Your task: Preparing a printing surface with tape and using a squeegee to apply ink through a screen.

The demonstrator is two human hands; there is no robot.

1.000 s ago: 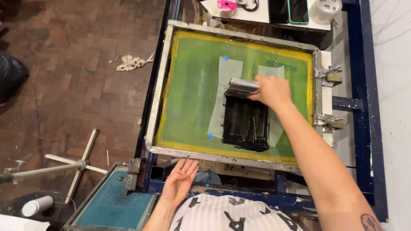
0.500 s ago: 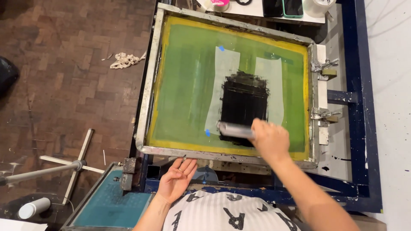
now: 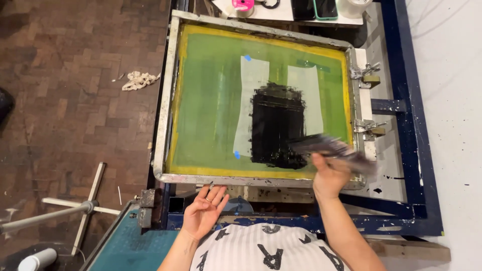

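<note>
Brick flooring borders a blue press carrying a green screen frame with black ink spread mid-mesh. Right hand, fingers closed, lifts the blurred squeegee at the near-right corner; left hand lies open, empty, touching the frame's near edge. Stroke apparently complete; raising the frame likely follows.

Motion-blurred dark squeegee over green, metal-framed print screen's near right corner, beside black ink patch

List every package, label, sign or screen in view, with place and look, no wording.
Printing screen: centre, metal frame, green mesh, yellow border, black ink patch.
Phone: top shelf, dark screen, teal case.
Second phone: beside it, dark.
Tape roll: top shelf, pink.
No packages or signs.
</note>
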